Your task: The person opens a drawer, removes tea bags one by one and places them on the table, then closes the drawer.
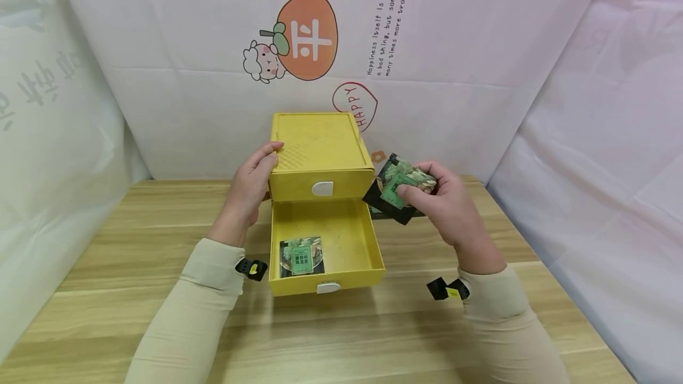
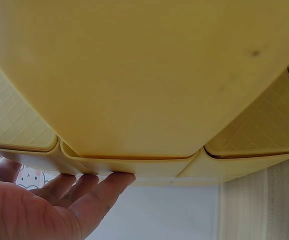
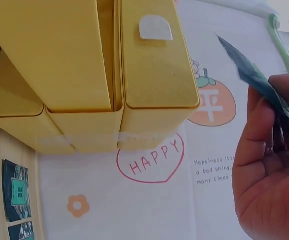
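Note:
A yellow drawer box (image 1: pixel 320 141) stands on the table with its drawer (image 1: pixel 347 242) below the top one pulled out. Inside that drawer, at the front left, lies a black-and-green tea sachet (image 1: pixel 301 256). My left hand (image 1: pixel 251 179) rests against the box's left side, its fingertips at the top edge; the left wrist view shows the fingers (image 2: pixel 102 195) extended along the yellow wall. Right of the box, my right hand (image 1: pixel 450 203) pinches similar sachets (image 1: pixel 395 191) between thumb and fingers, above the table. In the right wrist view the held sachet (image 3: pixel 254 75) appears edge-on.
More sachets (image 3: pixel 18 192) lie on the wooden table (image 1: pixel 160 265) to the right of the box, mostly hidden in the head view. A printed white cloth (image 1: pixel 213 105) hangs behind the box, and pale sheets hang along both sides. White tabs (image 1: pixel 328 287) mark the drawer fronts.

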The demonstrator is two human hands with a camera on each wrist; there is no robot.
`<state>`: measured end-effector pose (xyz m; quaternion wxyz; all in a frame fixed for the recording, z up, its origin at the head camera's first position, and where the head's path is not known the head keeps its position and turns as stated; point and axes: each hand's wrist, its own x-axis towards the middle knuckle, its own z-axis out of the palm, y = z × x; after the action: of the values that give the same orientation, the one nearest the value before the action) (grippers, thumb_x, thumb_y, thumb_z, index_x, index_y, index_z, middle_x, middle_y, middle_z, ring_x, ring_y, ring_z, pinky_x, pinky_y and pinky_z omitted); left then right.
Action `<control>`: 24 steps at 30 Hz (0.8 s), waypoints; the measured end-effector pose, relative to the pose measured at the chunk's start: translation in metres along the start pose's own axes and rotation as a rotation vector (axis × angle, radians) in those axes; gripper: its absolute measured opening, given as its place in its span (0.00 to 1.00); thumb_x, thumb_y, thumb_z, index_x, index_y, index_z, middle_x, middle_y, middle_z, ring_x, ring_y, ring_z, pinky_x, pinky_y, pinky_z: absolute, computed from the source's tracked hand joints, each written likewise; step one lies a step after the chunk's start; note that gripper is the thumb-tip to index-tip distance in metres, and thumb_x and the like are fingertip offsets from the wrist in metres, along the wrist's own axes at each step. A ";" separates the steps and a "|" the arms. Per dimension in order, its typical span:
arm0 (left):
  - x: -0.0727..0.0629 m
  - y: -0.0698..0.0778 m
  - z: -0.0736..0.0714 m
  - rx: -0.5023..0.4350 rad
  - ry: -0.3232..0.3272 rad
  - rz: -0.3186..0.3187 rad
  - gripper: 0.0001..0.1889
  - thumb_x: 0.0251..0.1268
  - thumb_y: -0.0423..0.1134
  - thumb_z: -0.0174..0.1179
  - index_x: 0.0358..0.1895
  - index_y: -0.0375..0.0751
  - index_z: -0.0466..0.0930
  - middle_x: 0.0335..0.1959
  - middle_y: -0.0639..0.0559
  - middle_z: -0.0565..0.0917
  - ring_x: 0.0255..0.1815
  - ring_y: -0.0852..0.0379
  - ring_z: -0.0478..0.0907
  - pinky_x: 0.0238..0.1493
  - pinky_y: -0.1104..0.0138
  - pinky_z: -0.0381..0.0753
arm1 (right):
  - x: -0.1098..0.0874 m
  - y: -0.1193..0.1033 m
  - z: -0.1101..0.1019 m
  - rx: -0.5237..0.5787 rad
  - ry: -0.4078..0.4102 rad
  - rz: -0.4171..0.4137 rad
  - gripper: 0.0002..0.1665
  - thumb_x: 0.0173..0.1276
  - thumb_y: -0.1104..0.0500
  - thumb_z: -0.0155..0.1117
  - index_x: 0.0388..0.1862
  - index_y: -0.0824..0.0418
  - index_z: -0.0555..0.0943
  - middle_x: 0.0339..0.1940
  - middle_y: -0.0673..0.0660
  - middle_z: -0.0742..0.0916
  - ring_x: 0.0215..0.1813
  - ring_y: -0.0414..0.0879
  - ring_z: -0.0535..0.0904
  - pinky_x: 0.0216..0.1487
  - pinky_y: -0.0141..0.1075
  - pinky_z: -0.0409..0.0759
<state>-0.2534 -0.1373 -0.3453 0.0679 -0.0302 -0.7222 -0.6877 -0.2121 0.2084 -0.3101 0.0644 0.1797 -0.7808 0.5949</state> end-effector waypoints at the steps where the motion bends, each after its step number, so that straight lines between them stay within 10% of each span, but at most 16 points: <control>1: 0.000 0.000 0.000 -0.002 0.000 -0.002 0.24 0.82 0.55 0.46 0.75 0.59 0.73 0.81 0.60 0.64 0.68 0.48 0.71 0.62 0.45 0.76 | 0.000 0.000 -0.001 0.017 0.011 -0.001 0.13 0.72 0.65 0.68 0.53 0.62 0.78 0.43 0.56 0.83 0.36 0.40 0.82 0.36 0.31 0.85; 14: -0.001 0.002 0.000 -0.002 0.003 -0.011 0.24 0.83 0.54 0.46 0.75 0.59 0.73 0.81 0.59 0.64 0.66 0.48 0.72 0.60 0.46 0.77 | 0.006 0.017 -0.012 0.203 0.097 0.019 0.24 0.73 0.68 0.67 0.63 0.58 0.72 0.42 0.49 0.89 0.42 0.38 0.84 0.44 0.28 0.84; 24: -0.004 0.004 0.001 0.005 0.002 -0.007 0.24 0.83 0.55 0.46 0.75 0.60 0.73 0.81 0.60 0.64 0.68 0.48 0.71 0.63 0.43 0.76 | 0.015 0.040 -0.017 0.121 0.154 0.064 0.12 0.74 0.62 0.69 0.50 0.63 0.76 0.23 0.42 0.77 0.31 0.35 0.72 0.33 0.26 0.76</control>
<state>-0.2494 -0.1364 -0.3419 0.0663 -0.0269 -0.7241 -0.6860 -0.2418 0.2305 -0.3369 0.0941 0.1117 -0.7415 0.6549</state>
